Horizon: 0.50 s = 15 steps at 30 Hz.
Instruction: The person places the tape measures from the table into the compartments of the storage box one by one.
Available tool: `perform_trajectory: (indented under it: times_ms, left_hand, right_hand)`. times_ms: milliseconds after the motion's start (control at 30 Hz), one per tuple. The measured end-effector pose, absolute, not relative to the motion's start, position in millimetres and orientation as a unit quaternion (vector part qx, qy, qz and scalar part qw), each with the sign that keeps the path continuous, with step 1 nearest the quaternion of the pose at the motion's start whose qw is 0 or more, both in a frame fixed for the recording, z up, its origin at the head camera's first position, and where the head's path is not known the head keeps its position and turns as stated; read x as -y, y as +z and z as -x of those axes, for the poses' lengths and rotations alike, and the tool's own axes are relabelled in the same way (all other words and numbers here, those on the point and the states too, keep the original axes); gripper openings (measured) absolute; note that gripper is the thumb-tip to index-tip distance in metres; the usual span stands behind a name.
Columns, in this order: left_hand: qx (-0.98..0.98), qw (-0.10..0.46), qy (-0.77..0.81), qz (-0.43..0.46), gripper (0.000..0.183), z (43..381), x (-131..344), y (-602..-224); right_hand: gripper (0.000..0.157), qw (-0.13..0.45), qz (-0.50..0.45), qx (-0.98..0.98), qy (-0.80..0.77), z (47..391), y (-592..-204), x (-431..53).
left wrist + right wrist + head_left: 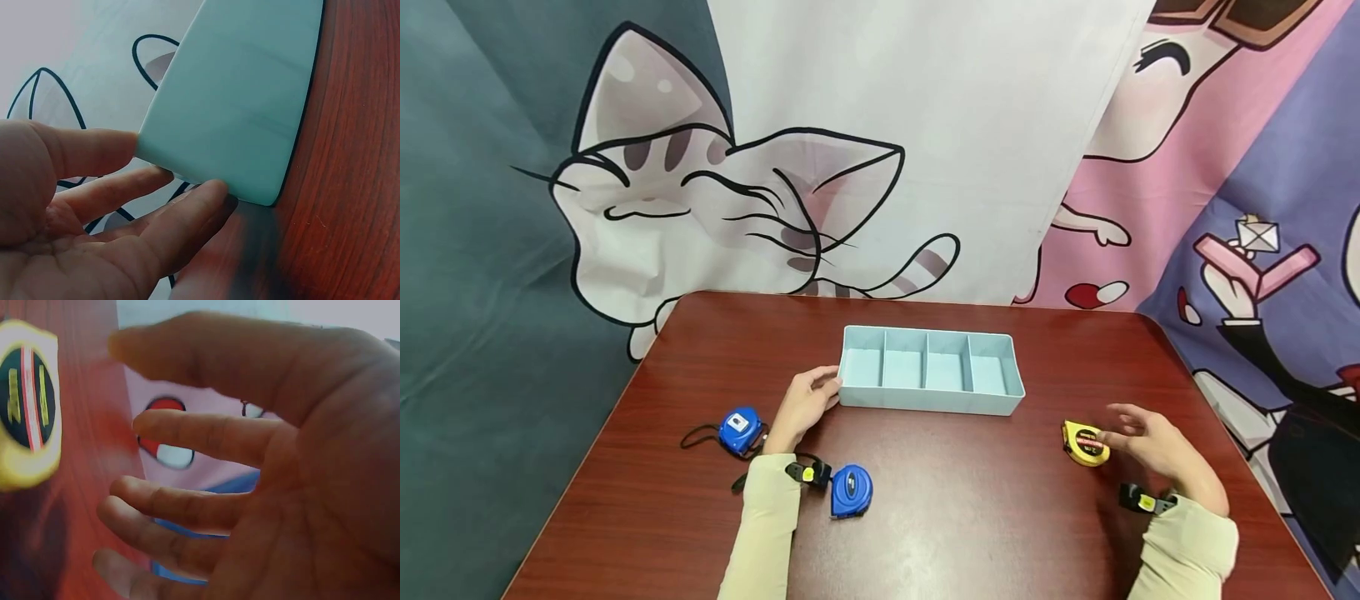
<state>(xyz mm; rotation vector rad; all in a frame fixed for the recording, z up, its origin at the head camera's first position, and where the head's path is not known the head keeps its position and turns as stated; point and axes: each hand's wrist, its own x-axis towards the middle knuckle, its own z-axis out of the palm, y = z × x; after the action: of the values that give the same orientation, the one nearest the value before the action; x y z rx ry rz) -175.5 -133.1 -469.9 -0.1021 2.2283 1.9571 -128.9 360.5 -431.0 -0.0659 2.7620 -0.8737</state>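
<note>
At the near side of a reddish-brown table (pixel 970 517), two pale sleeves (pixel 760 533) are framed, with a blue tape measure (pixel 852 492) laid just to the right of the left wrist. Farther in, toward the table's right side, a yellow tape measure (pixel 1086 442) is laid flat, printed face up, just left of the right hand (pixel 1168 450). Nothing is clasped by that hand: its thumb and fingers are held apart, and though the case's edge is overlapped by the thumb in the head view, contact cannot be told. A sure hold would best be gained, it is judged, with the thumb set against one side of the case and the fingertips against the other. The case's long axis appears slanted from far left to near right, its squarer corner pointed far left, its rounded side turned near right; the tape's mouth cannot be made out. At similar depth on the left, a second blue tape measure (pixel 741 431) is seen, its dark cord (pixel 698 436) looped leftward. Beyond, the left end of a pale blue four-compartment tray (pixel 932 402), stretched left to right, is touched by the left hand (pixel 807 408), its fingers loosely extended, not wrapped round; light, even pressure would probably suffice for steadying. Behind everything, a cartoon-printed backdrop (pixel 985 125) is hung.
</note>
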Motion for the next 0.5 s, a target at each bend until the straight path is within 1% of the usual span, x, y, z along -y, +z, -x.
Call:
perform_trajectory:
  times_ms: [100, 267, 400, 500]
  left_hand:
    - [-0.748, 0.091, 0.656, 0.035, 0.038, 175, 134, -470]
    - [-0.745, 0.095, 0.659, 0.040, 0.039, 175, 135, -470]
    - [-0.744, 0.094, 0.660, 0.042, 0.039, 176, 134, -468]
    - [-0.747, 0.088, 0.658, 0.044, 0.038, 178, 133, -466]
  right_hand:
    - [0.057, 0.109, 0.012, -0.953, -0.283, 124, -433, -374]
    - [0.054, 0.118, -0.010, -0.959, -0.256, 117, -434, -393]
    - [0.057, 0.151, -0.032, -0.958, -0.243, 114, -433, -404]
    - [0.065, 0.191, -0.050, -0.951, -0.238, 111, -434, -410]
